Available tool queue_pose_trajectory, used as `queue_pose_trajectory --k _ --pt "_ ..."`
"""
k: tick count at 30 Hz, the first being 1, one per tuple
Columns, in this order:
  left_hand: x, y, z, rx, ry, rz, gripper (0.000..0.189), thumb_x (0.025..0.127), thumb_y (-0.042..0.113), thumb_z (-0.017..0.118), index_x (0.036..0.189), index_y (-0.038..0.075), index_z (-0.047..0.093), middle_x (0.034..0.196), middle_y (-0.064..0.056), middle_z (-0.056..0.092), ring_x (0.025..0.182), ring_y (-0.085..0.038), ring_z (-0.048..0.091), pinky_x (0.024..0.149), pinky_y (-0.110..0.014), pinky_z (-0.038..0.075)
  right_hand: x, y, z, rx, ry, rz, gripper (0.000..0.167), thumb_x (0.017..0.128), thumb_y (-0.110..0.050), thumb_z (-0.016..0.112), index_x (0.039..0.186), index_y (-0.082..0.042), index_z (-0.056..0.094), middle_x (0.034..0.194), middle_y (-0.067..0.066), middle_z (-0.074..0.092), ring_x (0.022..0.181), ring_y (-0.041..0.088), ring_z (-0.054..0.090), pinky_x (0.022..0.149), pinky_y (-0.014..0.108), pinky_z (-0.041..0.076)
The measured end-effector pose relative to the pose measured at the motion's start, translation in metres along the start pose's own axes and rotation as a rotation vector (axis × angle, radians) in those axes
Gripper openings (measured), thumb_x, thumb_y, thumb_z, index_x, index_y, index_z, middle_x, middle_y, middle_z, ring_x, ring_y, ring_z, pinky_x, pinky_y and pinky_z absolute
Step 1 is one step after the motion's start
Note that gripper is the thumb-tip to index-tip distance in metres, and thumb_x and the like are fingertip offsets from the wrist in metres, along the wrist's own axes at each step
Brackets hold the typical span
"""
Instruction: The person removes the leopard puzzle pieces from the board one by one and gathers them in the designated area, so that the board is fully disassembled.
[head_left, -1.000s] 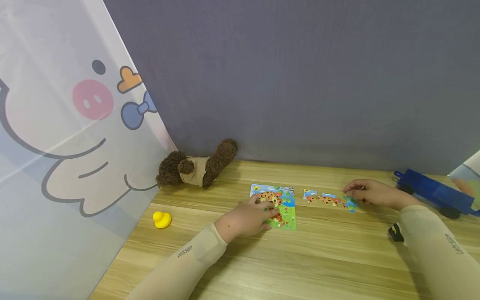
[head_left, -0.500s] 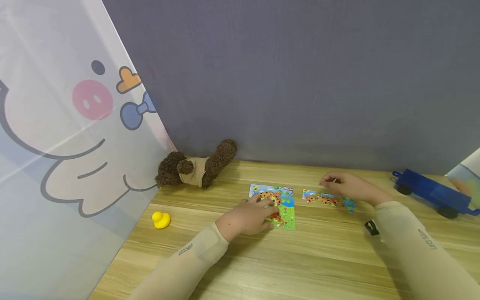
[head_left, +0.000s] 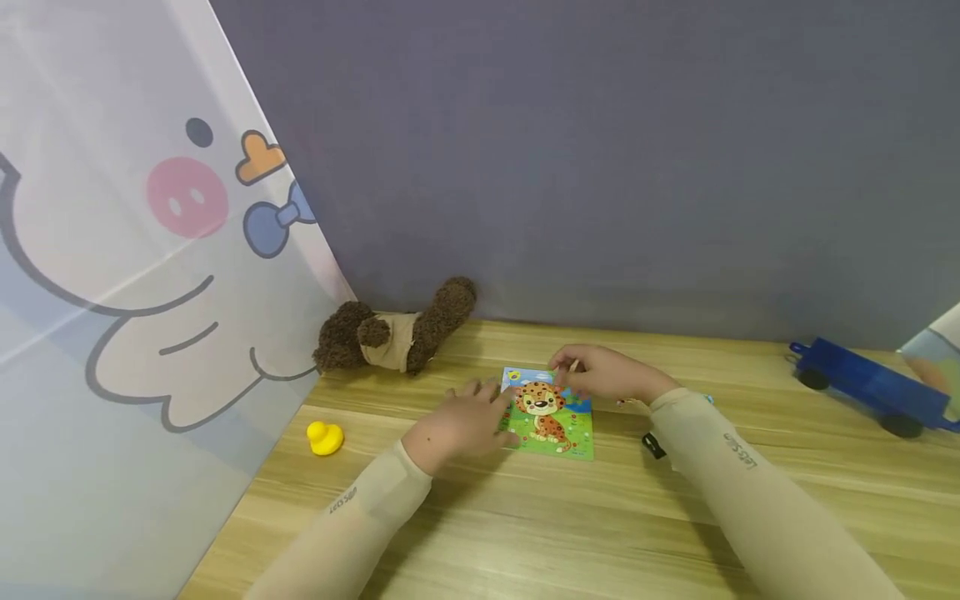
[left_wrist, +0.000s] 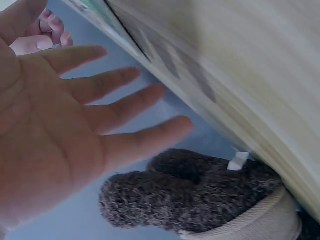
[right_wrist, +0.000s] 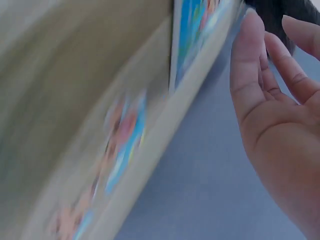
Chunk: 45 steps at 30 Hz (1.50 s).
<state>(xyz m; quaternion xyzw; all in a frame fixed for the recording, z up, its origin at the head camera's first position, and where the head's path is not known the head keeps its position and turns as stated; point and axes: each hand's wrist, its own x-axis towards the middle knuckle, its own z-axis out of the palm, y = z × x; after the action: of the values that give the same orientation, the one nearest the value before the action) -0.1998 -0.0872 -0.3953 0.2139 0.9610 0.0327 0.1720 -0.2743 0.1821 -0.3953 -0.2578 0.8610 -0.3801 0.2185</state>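
Observation:
A leopard-cub picture puzzle (head_left: 551,429) lies flat on the table. My left hand (head_left: 461,421) is spread at its left edge, fingers extended; the palm (left_wrist: 45,135) faces the camera in the left wrist view, with nothing held. Over the picture's upper right corner hovers my right hand (head_left: 603,371), fingers loosely bent. In the right wrist view a gap shows between thumb and fingers (right_wrist: 297,82), and no object is visible there. Loose puzzle pieces (right_wrist: 122,140) lie right of the picture, blurred in that view and mostly hidden behind the right forearm in the head view.
A brown plush toy (head_left: 390,337) in a beige garment lies at the back left. The yellow rubber duck (head_left: 325,438) stands near the table's left edge. At the far right is a blue toy wagon (head_left: 870,383). A grey wall (head_left: 600,167) borders the table's back.
My right hand has travelled left from the loose pieces to the picture's upper corner. My left hand has drawn back left, uncovering the cub, and its fingers have spread.

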Motion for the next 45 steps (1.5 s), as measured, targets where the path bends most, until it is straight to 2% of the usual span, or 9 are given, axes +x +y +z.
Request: queue_pose_trajectory --k 3,5,9,15,22,27,33,39,45 --pt "0.002 -0.004 0.001 0.001 -0.015 -0.047 0.092 0.103 0.068 0.055 0.172 0.018 0.023 0.18 -0.016 0.019 0.166 -0.046 0.02 0.127 -0.076 0.026 0.014 -0.005 0.013 0.05 -0.039 0.003 0.037 0.11 -0.018 0.058 0.144 -0.004 0.058 0.123 0.015 0.065 0.088 0.026 0.071 0.079 0.039 0.063" --pt "0.005 -0.006 0.002 0.006 -0.022 -0.066 0.093 0.102 0.069 0.054 0.172 0.017 0.023 0.18 -0.017 0.019 0.166 -0.047 0.02 0.125 -0.078 0.027 0.022 -0.008 0.02 0.066 -0.049 0.019 0.039 0.108 -0.019 0.062 0.144 -0.005 0.058 0.124 0.013 0.063 0.087 0.025 0.072 0.08 0.039 0.064" --pt "0.009 -0.008 0.003 0.007 -0.033 -0.088 0.091 0.104 0.07 0.05 0.173 0.019 0.022 0.18 -0.018 0.018 0.166 -0.047 0.02 0.124 -0.079 0.028 0.032 -0.011 0.028 0.062 -0.055 0.026 0.038 0.107 -0.018 0.064 0.143 -0.006 0.059 0.122 0.012 0.063 0.081 0.022 0.068 0.074 0.035 0.062" --pt "0.013 -0.009 0.001 -0.002 -0.045 -0.109 0.085 0.106 0.068 0.047 0.174 0.024 0.019 0.18 -0.019 0.016 0.166 -0.048 0.018 0.121 -0.082 0.031 0.041 -0.015 0.036 0.102 -0.075 0.045 0.034 0.106 -0.013 0.065 0.139 -0.006 0.061 0.117 0.01 0.061 0.07 0.016 0.052 0.064 0.03 0.05" --pt "0.013 -0.007 -0.003 0.005 -0.06 -0.126 0.083 0.105 0.069 0.05 0.173 0.031 0.021 0.181 -0.018 0.016 0.166 -0.047 0.018 0.118 -0.083 0.034 0.044 -0.017 0.042 0.099 -0.083 0.053 0.034 0.1 -0.011 0.074 0.133 -0.005 0.063 0.109 0.008 0.056 0.073 0.015 0.048 0.067 0.028 0.05" --pt "0.014 -0.007 -0.003 0.0 -0.065 -0.129 0.082 0.105 0.069 0.05 0.173 0.031 0.023 0.18 -0.018 0.017 0.166 -0.047 0.019 0.115 -0.081 0.039 0.046 -0.017 0.044 0.01 -0.083 0.024 0.029 0.099 -0.014 0.076 0.125 -0.007 0.067 0.104 0.005 0.058 0.084 0.016 0.051 0.073 0.028 0.049" --pt "0.015 -0.008 -0.002 -0.002 -0.063 -0.124 0.083 0.104 0.069 0.051 0.172 0.03 0.024 0.18 -0.018 0.019 0.166 -0.047 0.02 0.114 -0.08 0.042 0.047 -0.019 0.047 -0.078 -0.076 0.005 0.025 0.098 -0.018 0.078 0.12 -0.01 0.07 0.109 0.005 0.062 0.098 0.017 0.053 0.085 0.032 0.049" --pt "0.016 -0.008 -0.001 0.008 -0.069 -0.13 0.083 0.105 0.069 0.051 0.173 0.03 0.023 0.18 -0.018 0.019 0.166 -0.047 0.02 0.114 -0.08 0.042 0.049 -0.017 0.048 -0.071 -0.078 0.001 0.026 0.098 -0.018 0.079 0.121 -0.012 0.069 0.102 0.004 0.061 0.091 0.017 0.053 0.079 0.032 0.049" --pt "0.017 -0.009 0.001 0.022 -0.067 -0.129 0.083 0.105 0.069 0.05 0.173 0.03 0.023 0.18 -0.018 0.019 0.165 -0.048 0.02 0.113 -0.081 0.042 0.048 -0.014 0.047 -0.001 -0.094 0.012 0.027 0.098 -0.016 0.078 0.123 -0.014 0.068 0.101 0.005 0.062 0.088 0.019 0.054 0.075 0.031 0.05"
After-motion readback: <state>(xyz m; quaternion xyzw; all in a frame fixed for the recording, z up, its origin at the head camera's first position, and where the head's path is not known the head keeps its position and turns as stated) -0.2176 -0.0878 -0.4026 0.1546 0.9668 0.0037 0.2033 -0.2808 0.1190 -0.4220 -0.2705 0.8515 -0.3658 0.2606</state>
